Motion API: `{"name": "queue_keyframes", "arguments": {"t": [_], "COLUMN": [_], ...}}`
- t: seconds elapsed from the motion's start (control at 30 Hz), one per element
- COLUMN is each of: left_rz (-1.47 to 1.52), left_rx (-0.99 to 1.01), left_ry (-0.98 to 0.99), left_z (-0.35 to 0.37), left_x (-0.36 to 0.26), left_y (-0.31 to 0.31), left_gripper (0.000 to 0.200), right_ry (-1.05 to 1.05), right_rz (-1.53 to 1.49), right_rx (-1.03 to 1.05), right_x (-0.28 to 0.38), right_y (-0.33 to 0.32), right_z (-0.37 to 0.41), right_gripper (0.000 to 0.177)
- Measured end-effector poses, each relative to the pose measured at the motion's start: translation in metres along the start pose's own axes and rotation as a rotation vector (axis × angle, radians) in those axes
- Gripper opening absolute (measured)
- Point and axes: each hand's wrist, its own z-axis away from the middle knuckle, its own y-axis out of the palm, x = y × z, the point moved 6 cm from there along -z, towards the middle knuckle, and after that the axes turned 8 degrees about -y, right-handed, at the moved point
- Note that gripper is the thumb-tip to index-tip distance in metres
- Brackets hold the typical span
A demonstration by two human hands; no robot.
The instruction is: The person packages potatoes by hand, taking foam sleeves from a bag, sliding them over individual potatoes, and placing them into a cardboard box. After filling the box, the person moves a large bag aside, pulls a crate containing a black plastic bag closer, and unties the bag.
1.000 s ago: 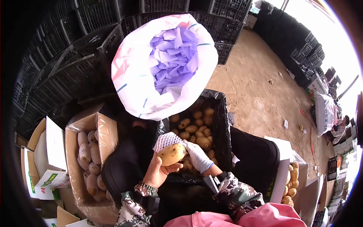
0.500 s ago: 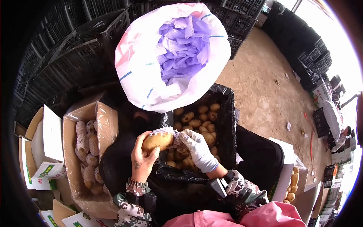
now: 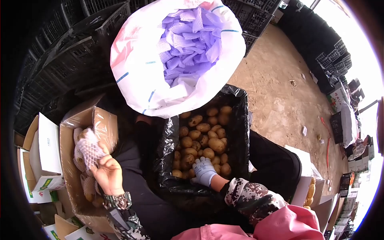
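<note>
My bare left hand (image 3: 107, 172) is over the cardboard box (image 3: 76, 192) on the left, its fingers closed on a potato in a white foam net (image 3: 90, 148). Other netted potatoes (image 3: 89, 186) lie in that box. My gloved right hand (image 3: 204, 171) rests on the loose potatoes (image 3: 203, 127) in the black-lined crate (image 3: 170, 140). Its fingers are bent over a potato and partly spread; whether they grip it is hidden. Beyond the crate stands a white sack (image 3: 132, 80) full of purple foam nets (image 3: 192, 40).
Black plastic crates (image 3: 68, 60) are stacked at the back left. White cartons (image 3: 50, 156) stand at the far left. On the right, a box holds more potatoes (image 3: 311, 192). Dirt floor (image 3: 272, 88) extends to the right, with crates and cartons along its edge.
My left hand has moved left to the cardboard box with the potato, now covered by the net. My right hand has let go of the net and moved down into the crate.
</note>
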Motion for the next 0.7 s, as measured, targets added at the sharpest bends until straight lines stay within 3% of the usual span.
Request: {"name": "queue_keyframes", "arguments": {"t": [0.03,0.07,0.13,0.17,0.2,0.27,0.3,0.33,0.4,0.43,0.53,0.57,0.67,0.7], "left_rz": [0.117,0.096,-0.034,-0.154,-0.271,-0.39,-0.462,-0.533,-0.577,-0.588,-0.63,-0.696,-0.913,-1.087], "left_rx": [0.11,0.068,0.004,0.031,0.049,0.044,-0.003,-0.046,-0.079,-0.095,-0.121,-0.173,-0.162,-0.122], "left_ry": [-0.025,0.104,0.122,0.102,0.084,0.066,0.09,0.11,0.093,0.072,-0.002,-0.023,-0.079,-0.096], "left_z": [-0.003,-0.003,-0.006,-0.008,-0.008,-0.006,-0.005,-0.007,-0.011,-0.012,-0.01,-0.008,-0.006,-0.004], "left_x": [-0.014,-0.02,-0.015,-0.008,0.001,0.024,0.029,0.033,0.046,0.055,0.067,0.07,0.091,0.099], "left_y": [-0.003,-0.001,0.004,0.005,0.003,0.012,0.009,0.006,0.006,0.009,0.005,0.003,0.01,0.015], "left_gripper": [0.063,0.061,0.059,0.058,0.058,0.047,0.044,0.041,0.035,0.035,0.031,0.031,0.026,0.024], "right_ry": [-0.073,-0.02,0.092,0.138,0.242,0.281,0.313,0.296,-0.137,-0.349,-0.494,-0.57,-0.359,-0.144], "right_rz": [0.052,-0.082,-0.343,-0.649,-1.318,-1.622,-1.338,-1.06,-0.261,-0.01,0.059,0.02,-0.357,-0.762], "right_rx": [-0.045,-0.03,-0.02,-0.063,-0.227,-0.585,-0.443,-0.23,0.237,0.048,-0.086,-0.047,-0.111,-0.224], "right_x": [0.005,0.0,-0.026,-0.036,-0.045,-0.069,-0.065,-0.06,-0.015,0.003,0.007,0.008,-0.011,-0.023], "right_y": [0.0,0.005,0.012,0.013,0.019,0.019,-0.002,0.017,0.007,0.013,0.036,0.02,0.023,0.01], "right_z": [0.001,0.001,-0.012,-0.017,-0.016,-0.031,-0.022,-0.028,-0.019,-0.009,-0.008,-0.004,-0.016,-0.016], "right_gripper": [0.068,0.067,0.064,0.062,0.065,0.067,0.073,0.061,0.049,0.037,0.031,0.025,0.023,0.021]}}
